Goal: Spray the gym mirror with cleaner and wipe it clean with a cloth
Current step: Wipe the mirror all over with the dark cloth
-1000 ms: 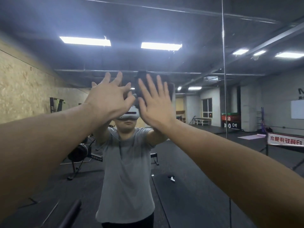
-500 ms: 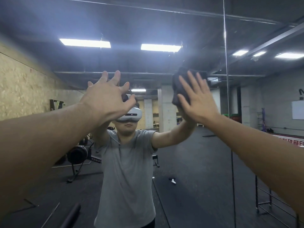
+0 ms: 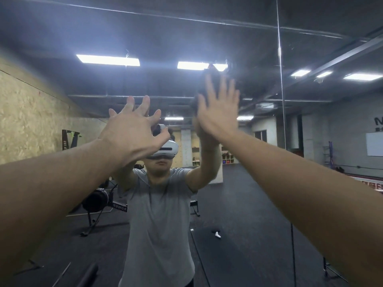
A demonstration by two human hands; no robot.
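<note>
The gym mirror (image 3: 248,48) fills the view in front of me and reflects a person in a grey shirt with both arms raised. My right hand (image 3: 217,112) is flat with fingers spread, pressing a dark cloth (image 3: 194,104) against the glass at head height. The cloth shows only as blurred dark edges around my fingers. My left hand (image 3: 132,131) is up beside it at the left, fingers apart and holding nothing, at or close to the glass. No spray bottle is in either hand.
A vertical seam (image 3: 280,79) between mirror panels runs to the right of my right hand. The chipboard wall (image 3: 31,121) stands at the left. The reflection shows a rowing machine (image 3: 97,201), black floor and a small white object (image 3: 217,234) lying on it.
My right hand swept the cloth to the right across the glass, then came back left and higher. My left hand stayed almost in place.
</note>
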